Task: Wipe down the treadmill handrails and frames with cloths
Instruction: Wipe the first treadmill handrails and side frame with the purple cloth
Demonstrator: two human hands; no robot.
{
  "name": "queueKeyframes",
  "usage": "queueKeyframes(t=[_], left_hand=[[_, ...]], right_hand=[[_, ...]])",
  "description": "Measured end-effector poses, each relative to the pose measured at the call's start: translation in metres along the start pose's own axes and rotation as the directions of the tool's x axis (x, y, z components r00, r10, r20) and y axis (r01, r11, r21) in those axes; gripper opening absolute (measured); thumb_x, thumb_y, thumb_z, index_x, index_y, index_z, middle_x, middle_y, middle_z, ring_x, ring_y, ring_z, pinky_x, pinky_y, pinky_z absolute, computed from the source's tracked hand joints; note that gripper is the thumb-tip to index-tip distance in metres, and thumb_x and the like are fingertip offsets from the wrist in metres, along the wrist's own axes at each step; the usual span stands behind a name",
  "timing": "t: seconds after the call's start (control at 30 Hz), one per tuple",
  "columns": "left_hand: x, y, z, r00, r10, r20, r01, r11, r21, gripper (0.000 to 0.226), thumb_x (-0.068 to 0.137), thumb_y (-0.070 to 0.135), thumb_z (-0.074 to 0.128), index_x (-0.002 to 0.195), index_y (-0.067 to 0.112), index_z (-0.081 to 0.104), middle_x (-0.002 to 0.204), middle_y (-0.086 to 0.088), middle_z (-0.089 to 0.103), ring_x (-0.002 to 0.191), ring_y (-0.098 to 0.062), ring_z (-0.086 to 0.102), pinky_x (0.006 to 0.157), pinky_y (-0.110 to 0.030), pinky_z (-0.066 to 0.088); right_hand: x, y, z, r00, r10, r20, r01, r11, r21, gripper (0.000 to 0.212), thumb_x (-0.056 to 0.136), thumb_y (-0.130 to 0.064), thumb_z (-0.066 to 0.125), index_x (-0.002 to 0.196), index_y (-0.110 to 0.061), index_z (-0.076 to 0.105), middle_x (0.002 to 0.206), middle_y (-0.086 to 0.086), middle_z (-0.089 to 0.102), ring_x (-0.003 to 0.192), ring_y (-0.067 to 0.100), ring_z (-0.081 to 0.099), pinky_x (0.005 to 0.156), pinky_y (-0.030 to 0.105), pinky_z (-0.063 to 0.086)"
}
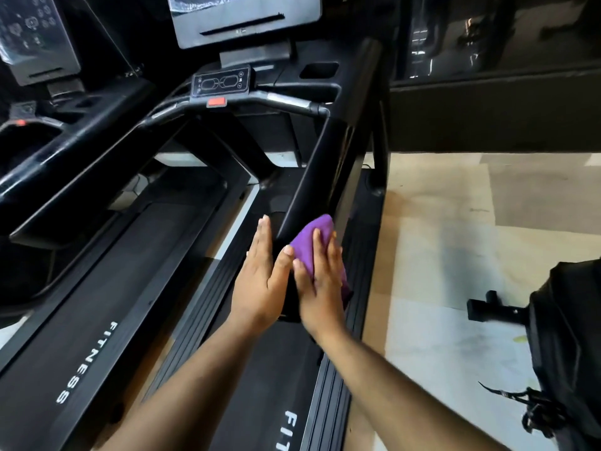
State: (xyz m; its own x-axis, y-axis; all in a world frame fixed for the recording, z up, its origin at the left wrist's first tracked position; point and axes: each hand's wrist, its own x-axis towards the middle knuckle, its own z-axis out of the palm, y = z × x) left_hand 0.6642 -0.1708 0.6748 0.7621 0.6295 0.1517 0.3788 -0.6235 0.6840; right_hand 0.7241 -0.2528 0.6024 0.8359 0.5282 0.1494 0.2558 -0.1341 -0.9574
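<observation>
Right hand [320,281]: lies flat on top of the cloth [312,247], fingers straight and together, pressing it against the near end of the rail [320,164]. Nothing is curled round the cloth; it is held by pressure alone.
Left hand [261,278]: flat and straight-fingered, palm against the inner side of the same rail end, thumb touching the edge of the cloth and the right thumb. It holds nothing.
Cloth: purple, bunched, mostly under the right palm. Its upper corner sticks out beyond the fingertips; a lower fold shows past the little-finger side.
Rail: black, broad, running up and away from both hands toward the console [222,83]. The hands sit at its lowest, nearest part, one on each side.
Console: well beyond the fingertips, a small panel with a red tab [216,101] under it and a screen [244,21] above.
Crossbar [286,104]: joins the rail far above the hands, with a silver grip section.
Belt [270,369]: below both wrists, black, white letters near the bottom edge.
Side strip [328,395]: ribbed, just under the right forearm.
Second treadmill [81,320]: left of the left arm, marked FITNESS.
Floor [455,255]: pale, right of the right hand.
Bag [569,336]: black, far right of the right arm, with straps hanging at its lower edge.
</observation>
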Motion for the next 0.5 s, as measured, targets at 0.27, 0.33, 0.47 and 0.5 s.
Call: queueKeyframes(t=[0.27,0.33,0.47,0.5], left_hand=[[0.000,0.008,-0.001,1.000,-0.014,0.003,0.013,0.996,0.089,0.095,0.088,0.076,0.019,0.164,0.021,0.003,0.172,0.009,0.002,0.156,0.000,0.000,0.129,-0.043,0.009],[0.000,0.008,0.000,1.000,-0.022,-0.020,0.022,0.999,0.023,0.096,0.088,0.075,0.022,0.164,0.020,0.001,0.171,0.009,0.002,0.154,0.002,0.001,0.129,-0.044,0.010],[0.000,0.004,0.001,0.999,-0.024,-0.022,0.024,1.000,0.010,0.093,0.090,0.075,0.024,0.163,0.023,0.000,0.170,0.011,0.003,0.154,0.003,0.003,0.129,-0.044,0.012],[0.000,0.004,0.001,1.000,-0.022,-0.013,0.022,0.999,0.026,0.093,0.090,0.074,0.024,0.163,0.022,0.001,0.171,0.010,0.004,0.155,0.001,0.004,0.129,-0.045,0.012]], right_hand=[[0.131,-0.032,-0.031,0.992,0.027,0.120,0.015,0.942,-0.336,0.060,0.107,-0.049,0.040,0.162,-0.039,0.020,0.173,-0.012,-0.004,0.158,0.024,-0.014,0.122,0.067,0.011],[0.086,-0.021,-0.025,0.987,-0.112,0.118,0.139,0.957,-0.254,0.062,0.105,-0.051,0.038,0.163,-0.033,0.023,0.173,-0.006,0.003,0.158,0.027,-0.012,0.126,0.059,0.008],[0.031,0.003,-0.023,0.954,-0.200,0.223,0.253,0.937,-0.243,0.064,0.100,-0.064,0.022,0.161,-0.046,0.012,0.171,-0.018,-0.006,0.156,0.014,-0.023,0.126,0.057,0.006],[0.052,-0.002,-0.025,0.960,-0.173,0.220,0.231,0.934,-0.274,0.063,0.100,-0.062,0.024,0.161,-0.045,0.016,0.172,-0.016,-0.003,0.157,0.016,-0.020,0.125,0.062,0.009]])
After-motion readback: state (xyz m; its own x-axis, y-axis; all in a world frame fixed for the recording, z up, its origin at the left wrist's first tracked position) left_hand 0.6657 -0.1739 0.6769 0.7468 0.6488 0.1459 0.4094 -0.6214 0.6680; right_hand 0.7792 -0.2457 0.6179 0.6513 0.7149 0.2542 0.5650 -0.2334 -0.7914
